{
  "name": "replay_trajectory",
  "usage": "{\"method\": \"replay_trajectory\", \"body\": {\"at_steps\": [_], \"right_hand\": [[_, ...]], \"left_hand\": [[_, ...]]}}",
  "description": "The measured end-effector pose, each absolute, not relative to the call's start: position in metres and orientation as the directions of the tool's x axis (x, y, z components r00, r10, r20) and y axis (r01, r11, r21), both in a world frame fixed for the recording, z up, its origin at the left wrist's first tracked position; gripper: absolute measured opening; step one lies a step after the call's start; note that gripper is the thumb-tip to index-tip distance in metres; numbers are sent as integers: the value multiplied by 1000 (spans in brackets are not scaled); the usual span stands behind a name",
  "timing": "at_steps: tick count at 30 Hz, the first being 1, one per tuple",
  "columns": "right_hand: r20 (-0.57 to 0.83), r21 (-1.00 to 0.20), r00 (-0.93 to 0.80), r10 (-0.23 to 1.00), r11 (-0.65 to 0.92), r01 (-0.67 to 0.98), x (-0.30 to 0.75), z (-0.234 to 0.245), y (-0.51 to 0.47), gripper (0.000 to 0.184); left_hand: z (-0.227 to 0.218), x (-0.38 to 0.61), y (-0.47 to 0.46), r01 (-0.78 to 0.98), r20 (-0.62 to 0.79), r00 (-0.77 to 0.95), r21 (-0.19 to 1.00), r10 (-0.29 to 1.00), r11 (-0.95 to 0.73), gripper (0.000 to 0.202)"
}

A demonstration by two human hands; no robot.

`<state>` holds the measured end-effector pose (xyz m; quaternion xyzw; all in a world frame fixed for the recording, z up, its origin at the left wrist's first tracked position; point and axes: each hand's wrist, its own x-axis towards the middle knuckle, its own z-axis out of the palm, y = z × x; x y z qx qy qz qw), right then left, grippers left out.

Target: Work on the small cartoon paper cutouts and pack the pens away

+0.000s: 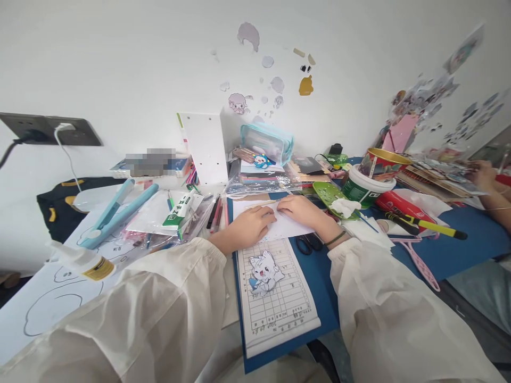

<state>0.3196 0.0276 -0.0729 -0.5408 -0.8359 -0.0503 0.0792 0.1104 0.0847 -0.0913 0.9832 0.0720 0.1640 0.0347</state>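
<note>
In the head view, a white sheet of paper [288, 226] lies on the blue table under both hands. My left hand [253, 226] has its fingers curled and pressed together on the paper. Close by on the right, my right hand [302, 211] holds the paper's far part with bent fingers. A thin yellowish strip [263, 204] shows along the far edge, its kind unclear. Nearer to me, a cut-out cartoon cat drawing [266, 272] rests on a printed form [279, 314]. Black scissors [304, 245] lie by my right wrist, their blades hidden.
Left are a glue bottle [93, 263], a light-blue hair straightener [115, 213] and bagged pens [195, 213]. Behind stand a white file holder [205, 149] and clear pouch [267, 141]. Right are a green dish [329, 197], tub [361, 189], yellow-black cutter [433, 227] and another person's arm [497, 207].
</note>
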Motion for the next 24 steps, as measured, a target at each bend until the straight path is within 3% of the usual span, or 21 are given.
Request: {"method": "replay_trajectory", "body": {"at_steps": [6, 24], "right_hand": [[176, 102, -367, 913, 354, 930, 318, -76, 26, 17], [242, 118, -321, 916, 301, 946, 327, -90, 19, 15]], "left_hand": [[-90, 111, 85, 115, 316, 938, 111, 145, -987, 28], [-88, 111, 85, 119, 286, 948, 94, 141, -988, 29]]}}
